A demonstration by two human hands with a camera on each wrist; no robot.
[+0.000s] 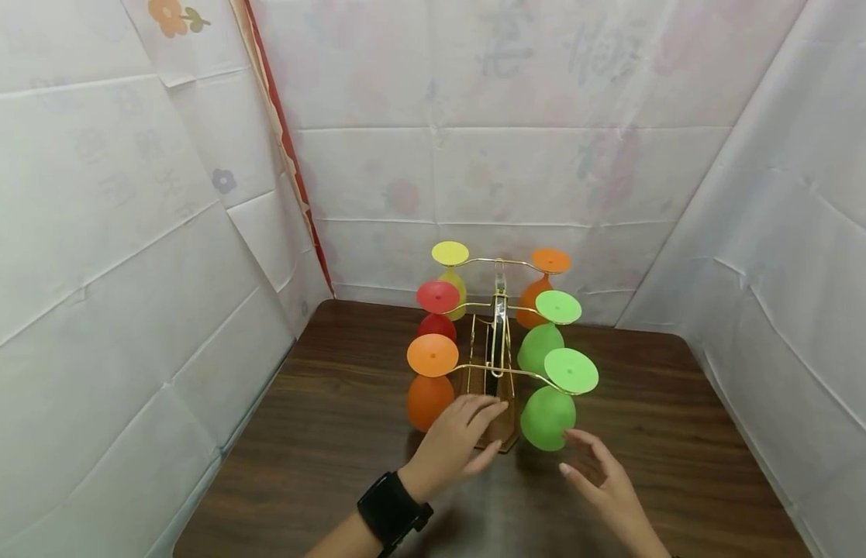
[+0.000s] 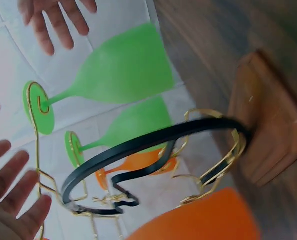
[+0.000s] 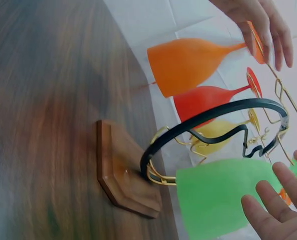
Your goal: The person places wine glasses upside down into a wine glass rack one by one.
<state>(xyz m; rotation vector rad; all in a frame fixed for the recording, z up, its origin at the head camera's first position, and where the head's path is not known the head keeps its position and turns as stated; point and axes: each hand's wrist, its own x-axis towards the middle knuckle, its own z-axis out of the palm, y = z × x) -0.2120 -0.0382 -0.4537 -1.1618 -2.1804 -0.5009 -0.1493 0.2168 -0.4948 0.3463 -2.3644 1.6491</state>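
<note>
Several plastic wine glasses hang upside down by their feet from a gold wire rack with a black curved band (image 2: 178, 131) and a wooden base (image 1: 502, 432). The front pair is an orange glass (image 1: 430, 403) on the left and a green glass (image 1: 548, 418) on the right. My left hand (image 1: 455, 442) hovers over the base beside the orange glass, fingers spread and holding nothing. To the right, my right hand (image 1: 608, 484) has its loosely bent fingers close by the green glass, also holding nothing. Both palms face the rack in the wrist views.
Behind the front pair hang a red glass (image 1: 436, 325) and second green glass (image 1: 541, 347), then a yellow glass (image 1: 458, 288) and another orange glass (image 1: 533, 304). The dark wood table (image 1: 321, 434) is bordered by white sheets (image 1: 516, 178) at the back and sides.
</note>
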